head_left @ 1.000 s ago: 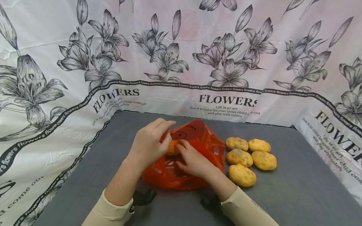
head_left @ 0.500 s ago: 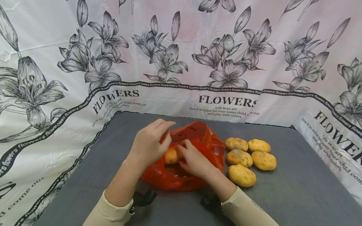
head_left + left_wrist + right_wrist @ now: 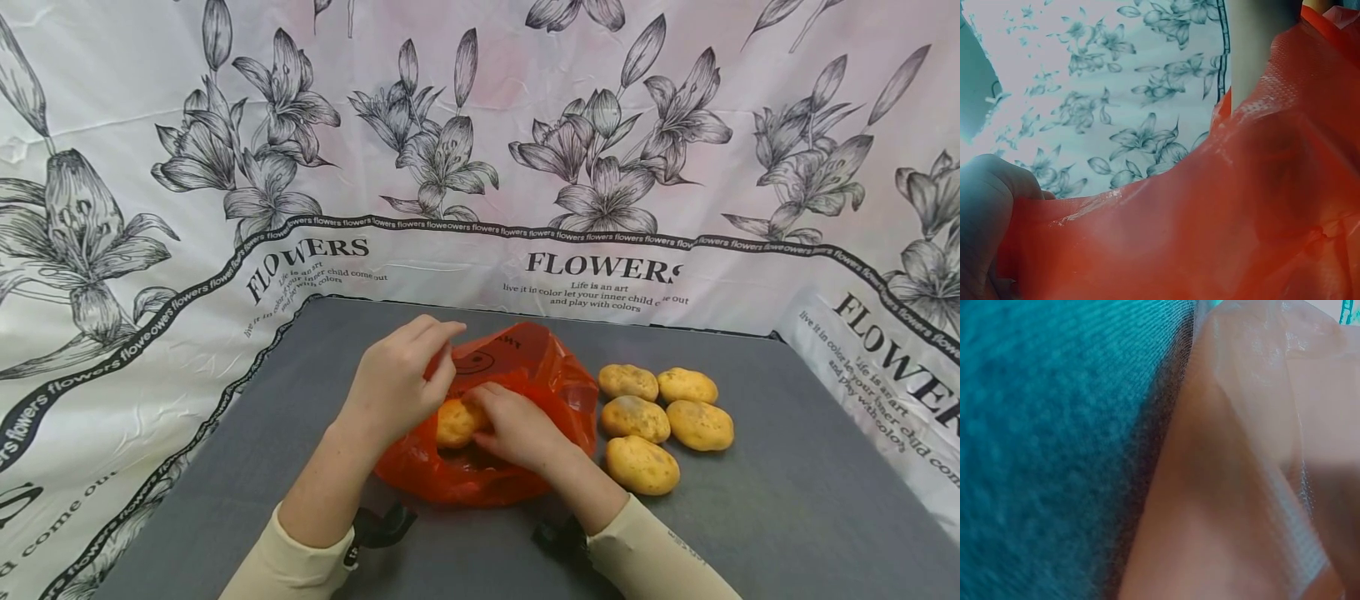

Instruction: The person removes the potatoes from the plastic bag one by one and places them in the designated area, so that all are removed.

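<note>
A red plastic bag (image 3: 573,383) with a printed face lies with its mouth spread on the grey table. At its left side my left hand (image 3: 403,379) is raised, fingers bent; in the left wrist view that hand (image 3: 985,215) pinches the bag's edge and stretches the film (image 3: 1179,237). Inside the mouth, my right hand (image 3: 521,427) holds a yellow potato (image 3: 456,423), its fingers curled over the right side. In the right wrist view, blurred bag film (image 3: 1210,506) hides the right hand's fingers and the potato.
Several potatoes stand grouped right of the bag, among them a near one (image 3: 642,465) and a far one (image 3: 687,386). Beyond the grey table (image 3: 795,500) hangs a white flower-printed cloth (image 3: 450,267).
The right hand has brought the potato slightly nearer and lower inside the bag, so more of it shows. My left hand stays in place at the bag's edge.
</note>
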The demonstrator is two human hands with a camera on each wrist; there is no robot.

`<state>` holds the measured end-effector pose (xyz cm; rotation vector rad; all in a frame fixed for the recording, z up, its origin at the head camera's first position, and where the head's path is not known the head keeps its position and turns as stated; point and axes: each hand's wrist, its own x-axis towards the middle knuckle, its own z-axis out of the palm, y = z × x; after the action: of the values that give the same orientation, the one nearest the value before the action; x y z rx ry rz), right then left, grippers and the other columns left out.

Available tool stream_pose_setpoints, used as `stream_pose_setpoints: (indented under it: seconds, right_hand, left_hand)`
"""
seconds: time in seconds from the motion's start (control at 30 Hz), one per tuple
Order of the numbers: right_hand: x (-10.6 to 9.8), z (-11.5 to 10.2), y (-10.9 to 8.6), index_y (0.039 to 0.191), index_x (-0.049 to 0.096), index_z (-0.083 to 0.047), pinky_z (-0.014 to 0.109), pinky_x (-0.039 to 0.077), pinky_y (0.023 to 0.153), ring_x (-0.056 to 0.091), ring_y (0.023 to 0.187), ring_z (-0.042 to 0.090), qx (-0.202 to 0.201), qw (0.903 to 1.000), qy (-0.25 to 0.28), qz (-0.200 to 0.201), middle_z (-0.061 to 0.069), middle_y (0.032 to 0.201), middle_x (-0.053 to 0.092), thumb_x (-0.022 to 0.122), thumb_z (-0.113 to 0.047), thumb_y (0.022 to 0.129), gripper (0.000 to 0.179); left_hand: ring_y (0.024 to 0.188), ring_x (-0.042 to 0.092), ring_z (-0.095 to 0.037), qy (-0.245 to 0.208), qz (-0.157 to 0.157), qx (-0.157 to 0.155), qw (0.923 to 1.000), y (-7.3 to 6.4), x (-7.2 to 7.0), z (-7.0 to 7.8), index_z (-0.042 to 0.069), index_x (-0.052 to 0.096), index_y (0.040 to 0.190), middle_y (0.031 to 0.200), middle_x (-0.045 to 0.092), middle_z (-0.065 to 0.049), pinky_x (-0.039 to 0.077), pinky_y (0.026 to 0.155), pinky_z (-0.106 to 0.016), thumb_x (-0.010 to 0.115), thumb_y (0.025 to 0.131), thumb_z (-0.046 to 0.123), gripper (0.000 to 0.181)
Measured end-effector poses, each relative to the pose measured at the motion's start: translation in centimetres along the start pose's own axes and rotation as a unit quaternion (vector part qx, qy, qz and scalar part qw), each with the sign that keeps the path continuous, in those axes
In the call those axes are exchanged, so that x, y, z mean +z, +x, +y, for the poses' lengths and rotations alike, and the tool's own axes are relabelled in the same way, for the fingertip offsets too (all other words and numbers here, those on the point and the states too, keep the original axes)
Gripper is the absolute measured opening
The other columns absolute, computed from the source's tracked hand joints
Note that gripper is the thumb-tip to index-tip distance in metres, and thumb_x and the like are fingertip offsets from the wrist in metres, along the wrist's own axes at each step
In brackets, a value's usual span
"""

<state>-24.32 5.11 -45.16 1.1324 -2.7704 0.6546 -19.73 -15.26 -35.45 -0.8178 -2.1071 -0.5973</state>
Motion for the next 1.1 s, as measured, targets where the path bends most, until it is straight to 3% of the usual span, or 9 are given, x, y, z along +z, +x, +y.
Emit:
stream_pose_setpoints:
  seconds: [0.23,0.73,1.1]
  right_hand:
    - [-0.5,-0.2,-0.1,0.127,0.065,-0.011,0.038,0.053,0.093,0.062,0.102,0.016,0.013,0.9998,-0.008,-0.009,0.002,0.118,0.063,0.085,-0.027,0.084,0.051]
    - [-2.4,-1.3,-1.0,0.115,0.067,-0.011,0.035,0.053,0.086,0.059,0.091,0.014,0.013,0.9998,0.012,-0.005,0.000,0.109,0.064,0.087,-0.026,0.081,0.042]
    - [-3.8,-2.0,-2.5,0.116,0.066,-0.011,0.029,0.052,0.077,0.055,0.083,0.009,-0.012,0.9994,0.000,0.033,-0.001,0.108,0.061,0.087,-0.023,0.081,0.042]
  left_hand:
    - [0.077,0.062,-0.018,0.001,-0.004,-0.005,1.0000,0.0,0.0,0.0,0.004,0.073,0.115,0.095,0.068,-0.004,0.055,0.066,-0.032,0.062,0.091,0.003,0.027]
    - [0.077,0.061,-0.017,0.001,-0.003,-0.009,1.0000,-0.1,-0.2,-0.1,0.004,0.073,0.115,0.094,0.067,-0.003,0.054,0.064,-0.031,0.062,0.091,0.003,0.027]
    - [0.079,0.063,-0.019,0.007,-0.006,-0.012,0.9999,0.0,-0.2,-0.2,0.004,0.073,0.116,0.096,0.068,-0.004,0.055,0.066,-0.032,0.063,0.091,0.003,0.027]
